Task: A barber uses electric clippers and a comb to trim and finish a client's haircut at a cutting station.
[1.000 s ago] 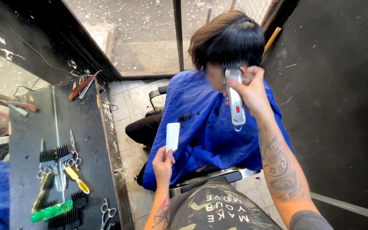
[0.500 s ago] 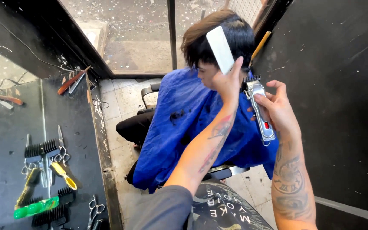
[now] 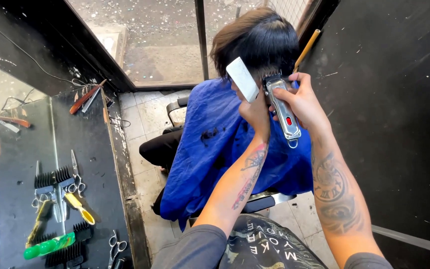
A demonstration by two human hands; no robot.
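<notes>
Hair clippers, silver metal with a small red light on the body, now sit with their teeth right against the dark hair at the back of a seated person's head. Half a second ago they hung lower, away from the hair, so the cutting end has come up to meet the head. Going from big to small: the dark wall fills the right side, and a dark counter runs down the left. The seated person wears a big blue cape with little bits of cut hair on it, and sits in a chair on a pale tiled floor. The right hand is closed tight around the clippers. The left hand grips a flat white comb, which is tilted and rests against the hair just beside the clipper teeth; it was higher up on the head a moment ago. Both hands now work close together, almost touching. On the counter lie black comb guards, silver scissors, a yellow-handled tool and a green plastic bottle, all well apart from the hands.
</notes>
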